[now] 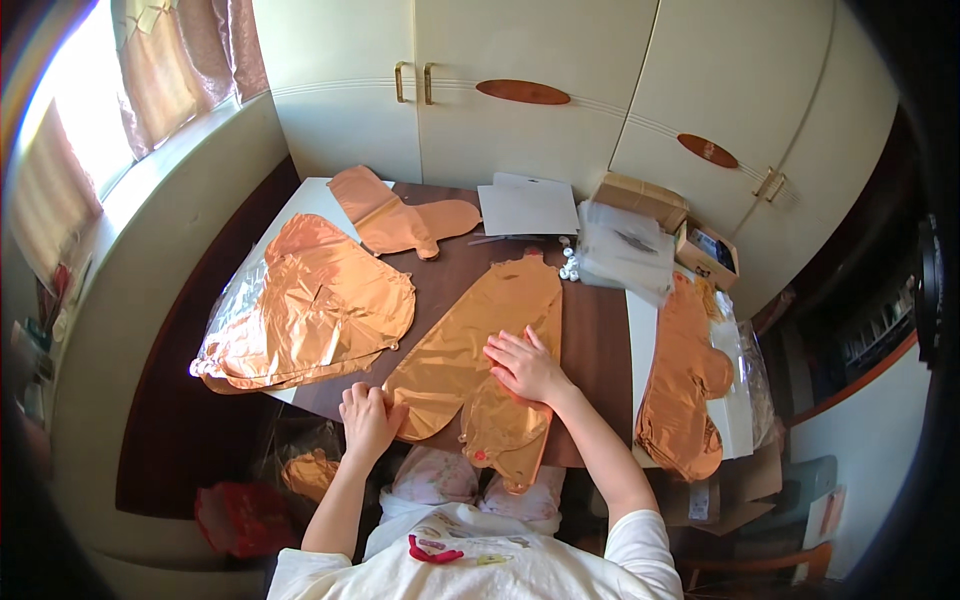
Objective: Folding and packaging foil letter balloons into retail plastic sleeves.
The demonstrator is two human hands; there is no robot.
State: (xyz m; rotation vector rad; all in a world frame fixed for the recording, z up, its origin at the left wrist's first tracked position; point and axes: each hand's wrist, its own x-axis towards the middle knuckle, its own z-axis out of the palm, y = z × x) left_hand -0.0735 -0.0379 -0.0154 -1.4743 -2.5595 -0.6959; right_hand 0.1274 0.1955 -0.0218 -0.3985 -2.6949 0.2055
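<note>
A flat copper-coloured foil balloon (pixel 465 335) lies across the middle of the brown tabletop, running from the far side to the near edge. Pressed on its right half is my right hand (pixel 525 368), palm down with the fingers spread. My left hand (pixel 372 420) is at the balloon's lower left edge, its fingers curled in and its thumb against the foil; the grip itself is partly hidden. Below my right hand, a near part of the foil is doubled over and hangs past the table edge above my lap.
More flat copper foil balloons lie around: a large pile (pixel 325 310) on the left, one (pixel 400 218) at the far left, one (pixel 680 385) on the right. White cards (pixel 528 205), clear plastic bags (pixel 625 248) and a small box (pixel 708 255) stand along the back, before white cabinets (pixel 520 45).
</note>
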